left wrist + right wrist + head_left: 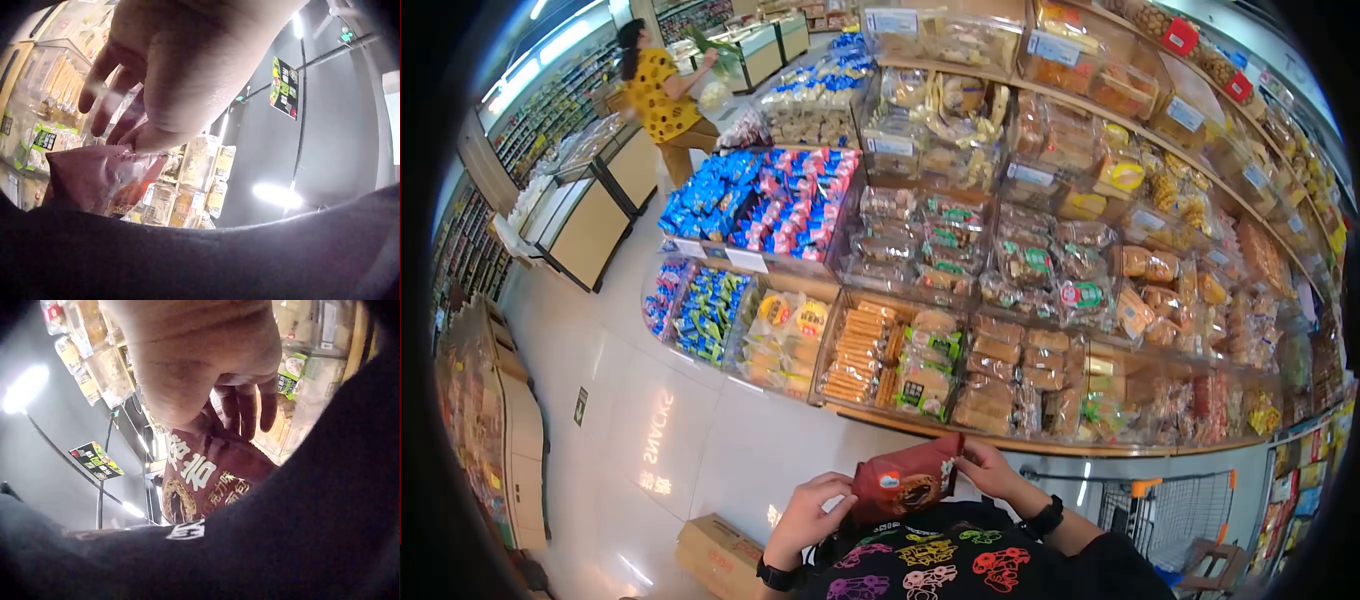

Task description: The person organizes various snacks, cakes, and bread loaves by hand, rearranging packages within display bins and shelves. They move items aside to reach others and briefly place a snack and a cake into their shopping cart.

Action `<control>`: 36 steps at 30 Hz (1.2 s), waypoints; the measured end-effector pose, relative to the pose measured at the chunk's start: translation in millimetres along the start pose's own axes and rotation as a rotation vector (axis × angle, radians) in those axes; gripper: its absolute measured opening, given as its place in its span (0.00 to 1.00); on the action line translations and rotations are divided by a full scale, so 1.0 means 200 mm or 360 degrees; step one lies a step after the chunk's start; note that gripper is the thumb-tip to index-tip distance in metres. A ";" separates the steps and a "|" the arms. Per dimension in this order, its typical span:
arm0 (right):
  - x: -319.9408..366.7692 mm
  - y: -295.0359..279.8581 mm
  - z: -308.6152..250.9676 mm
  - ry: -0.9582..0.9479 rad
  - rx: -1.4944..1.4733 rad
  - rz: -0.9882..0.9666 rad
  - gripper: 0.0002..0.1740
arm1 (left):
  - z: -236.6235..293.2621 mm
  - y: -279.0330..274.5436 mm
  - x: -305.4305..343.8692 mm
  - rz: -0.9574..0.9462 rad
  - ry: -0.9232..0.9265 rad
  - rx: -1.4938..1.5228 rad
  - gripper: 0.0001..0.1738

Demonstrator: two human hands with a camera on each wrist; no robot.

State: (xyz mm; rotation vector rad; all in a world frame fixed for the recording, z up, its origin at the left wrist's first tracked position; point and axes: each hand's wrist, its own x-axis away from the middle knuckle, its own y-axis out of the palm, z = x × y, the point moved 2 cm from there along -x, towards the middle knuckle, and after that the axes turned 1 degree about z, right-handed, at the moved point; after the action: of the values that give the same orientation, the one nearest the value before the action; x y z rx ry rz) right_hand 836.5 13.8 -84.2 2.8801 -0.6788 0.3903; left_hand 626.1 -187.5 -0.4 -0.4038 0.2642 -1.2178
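A dark red bread packet (908, 480), with white lettering and a picture of a round brown loaf, is held in front of the dark printed shirt. My left hand (814, 515) pinches the packet's left end between thumb and fingers. At the opposite end, my right hand (994, 470) grips the upper corner. In the left wrist view, the packet (103, 178) hangs below the thumb of the left hand (181, 75), the other fingers spread behind. The right wrist view shows the lettered side of the packet (219, 469) under the right hand (206, 356).
Ahead curve tiered shelves of packaged bread, with breadsticks (860, 350) in a lower bin and blue snack packs (715, 195) at left. A shopping cart (1170, 510) stands at right, a cardboard box (718, 560) on the floor. A person in yellow (665, 105) is farther off.
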 end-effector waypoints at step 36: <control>-1.46 -0.76 -1.02 -0.0395 0.1531 0.1092 0.11 | -0.17 -0.56 -2.24 -0.0283 0.0307 -0.0967 0.16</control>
State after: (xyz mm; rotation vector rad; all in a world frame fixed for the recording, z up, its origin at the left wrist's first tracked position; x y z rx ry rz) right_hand 610.1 313.7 13.6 3.4690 -2.0163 0.5547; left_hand 369.4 198.0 9.4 -0.8489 0.7862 -1.3400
